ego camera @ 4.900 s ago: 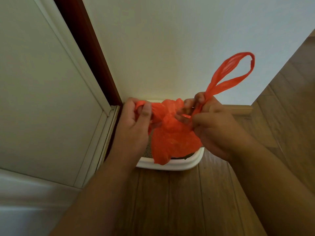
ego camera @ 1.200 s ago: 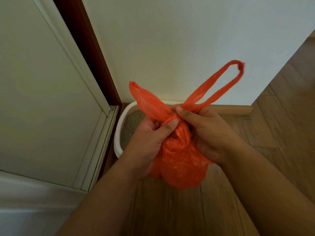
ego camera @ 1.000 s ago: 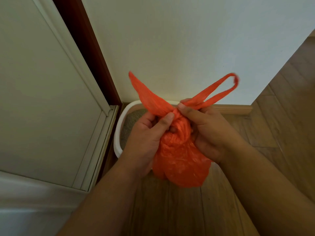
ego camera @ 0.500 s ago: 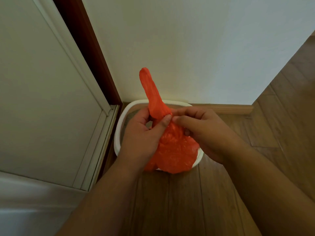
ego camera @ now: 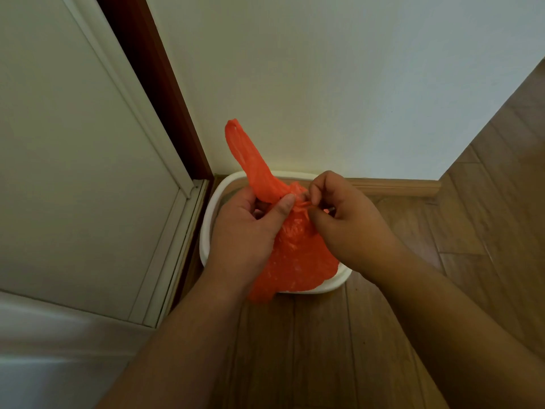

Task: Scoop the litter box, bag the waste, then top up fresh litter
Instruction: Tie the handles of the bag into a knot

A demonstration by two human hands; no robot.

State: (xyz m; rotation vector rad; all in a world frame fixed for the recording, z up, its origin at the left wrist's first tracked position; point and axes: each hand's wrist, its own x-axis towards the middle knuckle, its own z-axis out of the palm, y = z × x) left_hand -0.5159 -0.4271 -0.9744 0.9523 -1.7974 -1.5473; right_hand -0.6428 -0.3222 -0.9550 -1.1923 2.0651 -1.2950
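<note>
Hanging at the centre of the frame, between two bare hands: one thin, crinkled orange plastic bag, bulging and rounded at the bottom, gathered to a narrow neck at the top. It is held over a white rounded plastic litter box, whose rim shows left of and below the bag; the contents of the box are mostly hidden.

Left hand: left of the neck, fingers and thumb curled round the base of one flattened, ribbon-like handle loop, which stands up and leans toward the upper left of the frame.

Right hand: right of the neck, fingers bent, tips pinching a small twisted strand of the orange film just beside the left thumb. Whether this strand is the second handle cannot be told.

Key relation: the neck lies between the two thumbs, both hands about equally near; the long axis of the bag runs top to bottom, with the free loop the only long slack end in view. Any tightening would likely pull the loop and the strand apart, left against right.

Materials: film glossy, soft, prone to slip or tear; box rigid and smooth.

Surroundings: wooden plank floor, pale wall, wooden skirting board, white panelled door at the left.

Stage, judged: the bagging step, closure nearly made.
</note>
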